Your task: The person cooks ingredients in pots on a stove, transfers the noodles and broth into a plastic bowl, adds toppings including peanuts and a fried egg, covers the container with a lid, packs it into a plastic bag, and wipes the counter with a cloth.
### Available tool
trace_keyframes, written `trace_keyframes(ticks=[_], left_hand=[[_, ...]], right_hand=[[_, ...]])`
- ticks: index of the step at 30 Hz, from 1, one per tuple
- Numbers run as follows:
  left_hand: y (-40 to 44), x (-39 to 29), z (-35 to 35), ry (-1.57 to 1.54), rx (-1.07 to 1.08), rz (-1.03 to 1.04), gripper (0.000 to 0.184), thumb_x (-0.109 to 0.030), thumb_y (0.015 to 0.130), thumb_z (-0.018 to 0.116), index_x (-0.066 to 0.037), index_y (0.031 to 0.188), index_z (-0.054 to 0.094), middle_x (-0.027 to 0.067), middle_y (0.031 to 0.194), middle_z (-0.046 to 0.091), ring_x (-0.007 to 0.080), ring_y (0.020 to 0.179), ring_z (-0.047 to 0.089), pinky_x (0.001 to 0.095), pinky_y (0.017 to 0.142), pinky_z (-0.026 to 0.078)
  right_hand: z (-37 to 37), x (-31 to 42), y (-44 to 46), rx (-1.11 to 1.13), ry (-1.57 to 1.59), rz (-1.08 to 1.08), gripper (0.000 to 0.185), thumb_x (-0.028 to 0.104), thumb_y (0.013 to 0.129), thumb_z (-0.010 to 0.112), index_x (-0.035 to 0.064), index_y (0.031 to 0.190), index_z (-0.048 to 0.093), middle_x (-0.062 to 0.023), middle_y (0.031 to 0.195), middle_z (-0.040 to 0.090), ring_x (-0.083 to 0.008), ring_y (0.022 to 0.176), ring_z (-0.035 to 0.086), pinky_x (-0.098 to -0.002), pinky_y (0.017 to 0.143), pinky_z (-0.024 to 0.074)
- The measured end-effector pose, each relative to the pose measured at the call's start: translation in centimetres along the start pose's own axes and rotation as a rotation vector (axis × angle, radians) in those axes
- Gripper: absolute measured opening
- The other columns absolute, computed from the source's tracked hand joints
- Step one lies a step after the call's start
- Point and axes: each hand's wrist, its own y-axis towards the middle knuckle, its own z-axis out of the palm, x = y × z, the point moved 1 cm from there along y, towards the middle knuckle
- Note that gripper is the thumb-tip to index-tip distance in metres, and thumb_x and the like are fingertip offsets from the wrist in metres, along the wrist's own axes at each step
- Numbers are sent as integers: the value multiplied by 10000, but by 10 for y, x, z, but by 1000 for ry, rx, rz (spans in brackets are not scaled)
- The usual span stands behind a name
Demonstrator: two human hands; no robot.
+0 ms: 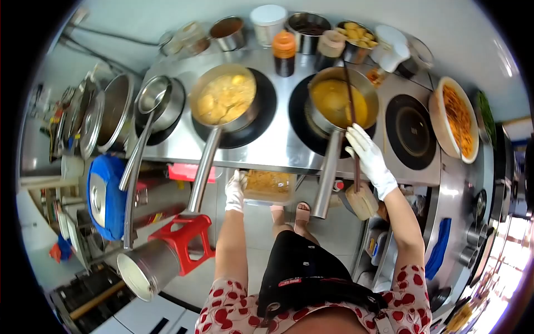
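My right hand (369, 161), in a white glove, is closed around long dark chopsticks (350, 92). Their far ends reach into the right saucepan (328, 123), which holds yellow-orange liquid. The pan's long metal handle (328, 178) points toward me, left of that hand. Below the counter's front edge, my left hand (236, 189), also gloved in white, has its fingers curled at the left side of a clear plastic container (268, 197) of brownish food. The counter hides part of that container. A second saucepan (247, 114) with pale yellow broth and chunks stands to the left.
Ladles (146, 119) rest over a pot at the left. Sauce bottles (284, 54) and several tubs line the wall. An induction plate (411, 132) and a bowl of orange-red shreds (445, 128) are at the right. A red stool (186, 242) stands lower left.
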Motion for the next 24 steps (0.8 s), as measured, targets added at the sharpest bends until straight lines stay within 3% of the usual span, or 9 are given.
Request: trace_keyframes(ticks=[5, 9, 13, 15, 17, 19, 21, 23, 24], left_hand=[[-37, 28, -17, 228, 79, -87, 328, -340, 880, 645, -75, 1065, 591, 34, 893, 667, 154, 757, 644, 268, 634, 511], [-41, 79, -62, 463, 329, -227, 327, -297, 885, 632, -69, 1104, 550, 51, 926, 649, 169, 857, 640, 306, 707, 511], [-44, 136, -88, 734, 306, -416, 294, -283, 885, 602, -27, 1030, 609, 57, 845, 654, 179, 748, 638, 297, 629, 504], [-53, 143, -84, 1090, 428, -427, 306, -277, 883, 595, -9, 1028, 618, 67, 822, 659, 180, 694, 636, 291, 574, 491], [-54, 159, -85, 1316, 522, -384, 316, -270, 880, 591, 6, 1031, 621, 78, 811, 664, 177, 651, 632, 285, 533, 478], [-44, 172, -89, 1437, 604, -294, 323, -262, 876, 591, 16, 1039, 618, 89, 811, 669, 170, 619, 627, 280, 506, 465], [-41, 179, -83, 1448, 619, -222, 326, -260, 881, 587, 29, 1030, 611, 96, 817, 671, 159, 605, 618, 266, 505, 456], [-40, 188, -81, 1400, 621, -169, 323, -252, 883, 585, 36, 1027, 606, 99, 819, 670, 158, 610, 615, 264, 516, 459], [-38, 193, -78, 1417, 629, -158, 322, -251, 886, 581, 38, 1026, 604, 101, 825, 670, 158, 619, 615, 265, 526, 462]], right_hand=[[-14, -1, 3, 66, -57, 35, 527, -2, 746, 581, -9, 1266, 493, -171, 1338, 469, -307, 1280, 421, -374, 1075, 356], [-10, 1, -61, -155, -98, 301, 525, 83, 773, 543, -19, 1282, 467, -175, 1304, 502, -315, 1224, 476, -365, 1046, 382], [3, 54, -181, -254, 84, 767, 444, 59, 811, 528, 47, 1254, 502, -175, 1141, 584, -348, 1021, 583, -419, 881, 474], [25, 91, -256, -188, 239, 1012, 439, 172, 854, 547, 94, 1282, 495, -178, 1054, 598, -341, 964, 594, -416, 855, 483], [50, 125, -335, 337, 334, 1370, 473, 261, 821, 589, 89, 1256, 520, -194, 1082, 607, -353, 966, 600, -415, 844, 488], [83, 151, -442, 526, 389, 1529, 520, 331, 775, 629, 94, 1231, 548, -194, 1126, 609, -355, 1006, 599, -412, 855, 484], [79, 167, -516, 535, 428, 1909, 560, 342, 747, 667, 90, 1234, 554, -186, 1179, 595, -360, 1047, 586, -413, 880, 472], [62, 167, -589, 375, 322, 2176, 638, 400, 743, 691, 87, 1273, 522, -208, 1185, 586, -364, 1079, 566, -410, 904, 460], [55, 164, -610, 67, -124, 2121, 628, 442, 736, 699, 59, 1214, 560, -224, 1123, 609, -367, 1043, 581, -411, 897, 461]])
